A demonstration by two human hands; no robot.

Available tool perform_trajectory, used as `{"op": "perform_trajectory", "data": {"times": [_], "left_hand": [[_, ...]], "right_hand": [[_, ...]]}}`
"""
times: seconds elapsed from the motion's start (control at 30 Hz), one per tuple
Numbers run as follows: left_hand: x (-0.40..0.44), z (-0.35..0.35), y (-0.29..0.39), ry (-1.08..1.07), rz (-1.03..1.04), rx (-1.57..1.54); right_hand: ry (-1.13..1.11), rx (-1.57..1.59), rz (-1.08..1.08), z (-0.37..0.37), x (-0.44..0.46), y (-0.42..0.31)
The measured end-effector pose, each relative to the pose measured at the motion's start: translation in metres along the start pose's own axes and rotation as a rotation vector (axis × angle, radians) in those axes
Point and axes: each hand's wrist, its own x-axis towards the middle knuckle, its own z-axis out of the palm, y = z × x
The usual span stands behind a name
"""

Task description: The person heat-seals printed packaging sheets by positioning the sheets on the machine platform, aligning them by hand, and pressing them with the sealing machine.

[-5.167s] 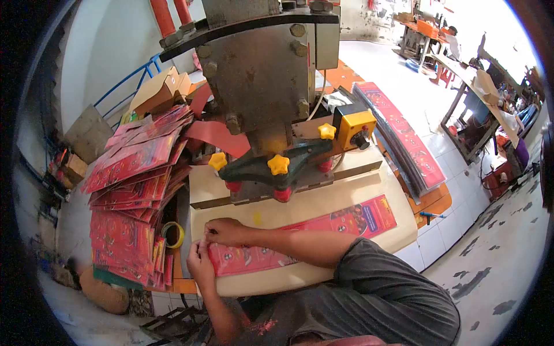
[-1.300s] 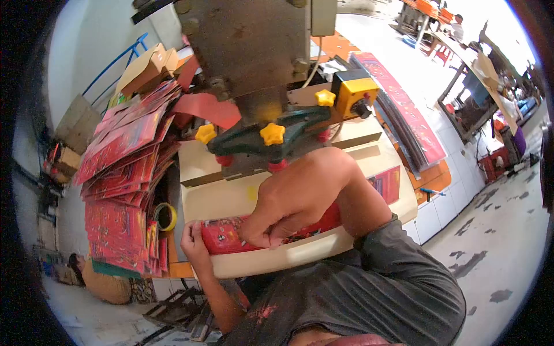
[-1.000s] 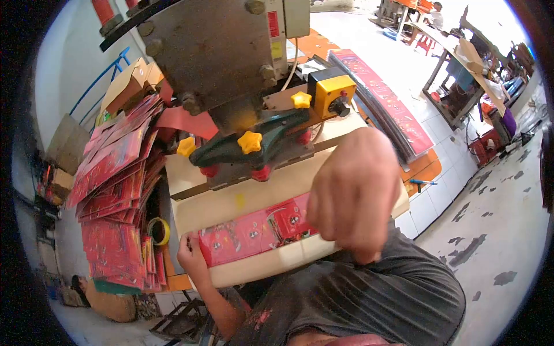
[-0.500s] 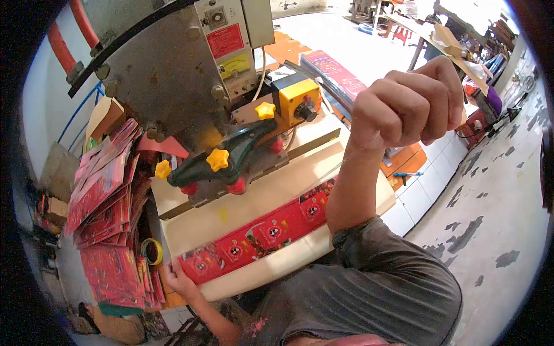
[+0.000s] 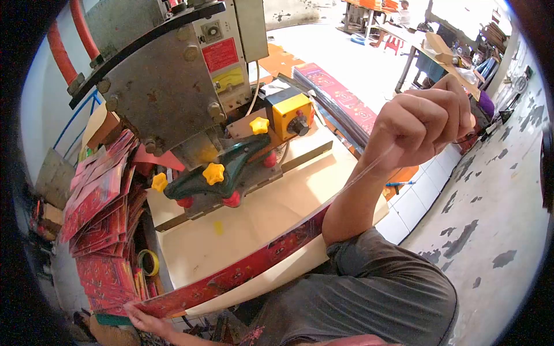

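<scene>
My left hand [image 5: 148, 320] pinches the lower left end of a long red printed strip [image 5: 242, 270], which is tilted up off the cream work surface [image 5: 231, 233]. My right hand [image 5: 424, 124] is raised at the right, its fingers curled closed. A thin clear strand or film edge runs from that hand down toward the strip's right end, which my forearm partly hides. Behind the strip stands the press with a green clamp frame [image 5: 236, 164], yellow star knobs [image 5: 213, 173] and red feet.
Piles of red printed sheets [image 5: 101, 219] and a yellow tape roll [image 5: 148, 262] are at the left. A yellow control box [image 5: 291, 115], a stack of long red strips [image 5: 340, 95] and a blue pen [image 5: 401, 183] lie to the right. Another person [image 5: 404, 12] is far back.
My right hand has moved from over the strip up to the right. The strip has risen off the surface, and my left hand has moved down and left with its end. The view has turned.
</scene>
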Motion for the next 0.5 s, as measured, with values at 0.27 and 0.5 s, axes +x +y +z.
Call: {"op": "perform_trajectory", "data": {"times": [0.27, 0.5], "left_hand": [[0.019, -0.033, 0.03, 0.176, 0.427, 0.21], [0.031, -0.092, 0.023, 0.424, 0.396, 0.32]], "right_hand": [[0.147, -0.022, -0.112, -0.004, 0.001, -0.009], [0.246, -0.148, -0.222, -0.006, 0.001, -0.031]]}}
